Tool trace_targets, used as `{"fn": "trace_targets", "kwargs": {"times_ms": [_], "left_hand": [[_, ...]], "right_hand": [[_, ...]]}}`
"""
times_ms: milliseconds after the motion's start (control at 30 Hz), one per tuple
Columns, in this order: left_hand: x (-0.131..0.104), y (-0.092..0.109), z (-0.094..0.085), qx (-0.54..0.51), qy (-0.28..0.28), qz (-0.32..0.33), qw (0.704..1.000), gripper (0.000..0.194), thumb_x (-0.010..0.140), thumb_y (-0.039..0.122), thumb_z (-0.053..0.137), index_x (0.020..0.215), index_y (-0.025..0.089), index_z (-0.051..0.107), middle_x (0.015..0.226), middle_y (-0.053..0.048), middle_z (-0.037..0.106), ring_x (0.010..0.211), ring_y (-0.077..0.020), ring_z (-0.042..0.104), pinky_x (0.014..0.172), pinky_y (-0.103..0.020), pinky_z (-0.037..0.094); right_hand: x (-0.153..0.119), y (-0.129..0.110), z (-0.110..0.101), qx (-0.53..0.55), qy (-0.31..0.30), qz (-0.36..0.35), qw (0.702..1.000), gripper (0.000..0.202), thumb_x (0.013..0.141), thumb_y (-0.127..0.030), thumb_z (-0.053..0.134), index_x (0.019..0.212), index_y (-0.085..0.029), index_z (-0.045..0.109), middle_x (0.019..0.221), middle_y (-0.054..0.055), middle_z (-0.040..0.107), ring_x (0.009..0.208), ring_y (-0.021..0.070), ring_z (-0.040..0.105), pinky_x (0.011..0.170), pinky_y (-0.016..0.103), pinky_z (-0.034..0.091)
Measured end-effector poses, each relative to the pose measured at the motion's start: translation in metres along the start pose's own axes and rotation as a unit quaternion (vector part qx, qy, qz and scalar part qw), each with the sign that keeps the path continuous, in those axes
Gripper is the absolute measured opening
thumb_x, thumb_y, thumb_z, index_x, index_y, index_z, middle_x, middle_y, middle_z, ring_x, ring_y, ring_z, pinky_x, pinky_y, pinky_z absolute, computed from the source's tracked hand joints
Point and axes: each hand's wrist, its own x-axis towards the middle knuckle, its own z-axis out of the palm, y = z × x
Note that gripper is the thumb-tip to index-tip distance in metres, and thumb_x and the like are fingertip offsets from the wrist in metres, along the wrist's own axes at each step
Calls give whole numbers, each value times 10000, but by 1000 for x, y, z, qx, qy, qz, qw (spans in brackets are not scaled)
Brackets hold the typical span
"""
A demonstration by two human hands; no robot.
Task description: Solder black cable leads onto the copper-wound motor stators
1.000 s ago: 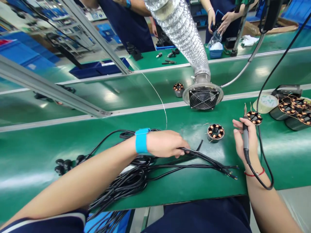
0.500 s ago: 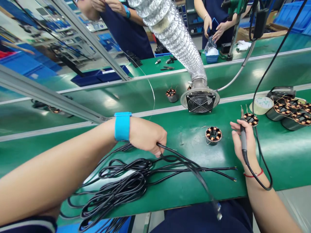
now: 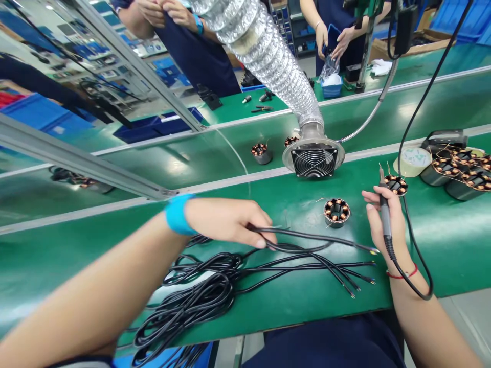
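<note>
Left hand (image 3: 230, 220) pinched shut on one black cable (image 3: 307, 236), lifted just off green bench (image 3: 268, 301), stripped end near right hand (image 3: 383, 225). Right hand wrapped closed around soldering iron (image 3: 383, 217), tip up, near a wound stator (image 3: 336, 211).

Risks, as judged:
- Hot tip close to cable jacket and fingers; possible melt or burn.
- Held cable crossing tangled bundle (image 3: 192, 301); likely snag if pulled.
- Iron cord looped off bench edge; possible catch.

Blue bin (image 3: 332, 88) across bench: white stuff inside, unclear what. Extractor fan (image 3: 313, 161) beyond stator.
</note>
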Motion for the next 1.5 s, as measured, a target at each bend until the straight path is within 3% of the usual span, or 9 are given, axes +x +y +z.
{"fn": "trace_targets", "kwargs": {"times_ms": [133,233,400,567,667,800,967,1133,1500], "left_hand": [[55,-17,41,10,73,100,992,387,907,504,580,857,167,766,689,-42,639,596,-122,510,594,-201,413],[75,-25,57,-1,140,132,981,345,910,479,587,897,178,755,730,-43,655,637,-125,546,645,-209,431],[60,-39,60,-45,222,111,968,400,923,480,551,882,135,748,752,-60,669,672,-127,550,657,-219,431],[47,-55,72,-167,322,28,931,418,857,501,596,875,103,723,723,-45,652,599,-101,484,577,-207,414],[50,-60,80,-210,350,-7,913,424,815,517,620,869,107,714,641,-9,583,553,-84,414,516,-195,358],[55,-61,84,-235,371,-21,898,431,795,531,634,868,112,698,761,-49,664,562,-79,418,533,-207,373],[58,-60,85,-235,358,-43,903,469,819,566,604,877,109,690,712,-27,625,553,-77,386,518,-210,342],[57,-62,84,-242,252,-25,937,530,888,594,522,905,92,690,532,64,363,525,-77,311,499,-203,269],[62,-71,83,-324,109,9,940,539,905,602,522,869,81,658,512,82,273,489,-66,210,454,-220,143]], "right_hand": [[6,3,-5,3,33,-11,999,325,866,-258,562,1189,-255,522,1074,72,725,985,202,702,904,417,540],[11,5,-9,35,57,-12,998,320,860,-280,591,1171,-247,527,1018,66,733,946,203,713,870,402,555],[8,2,-7,121,22,-1,992,318,867,-292,629,1169,-253,539,981,43,737,839,176,724,790,349,572],[-3,-12,-4,224,-21,9,974,314,860,-264,646,1160,-270,552,878,2,729,711,146,701,682,301,581],[-7,-19,-3,260,-37,12,965,328,859,-241,643,1170,-282,550,849,-20,707,659,123,668,637,276,573],[-8,-24,-3,301,-43,26,952,357,850,-232,642,1185,-296,533,839,-27,684,665,114,650,606,255,576],[-9,-26,-5,336,-59,16,940,404,843,-211,666,1210,-310,530,893,-21,696,691,104,668,635,246,604],[-13,-32,-7,356,-85,0,931,391,868,-188,656,1211,-326,530,926,-27,714,634,90,675,616,242,619],[-16,-39,-15,333,-151,-46,930,447,881,-137,622,1258,-351,512,900,-32,719,775,109,686,632,219,597]]}}
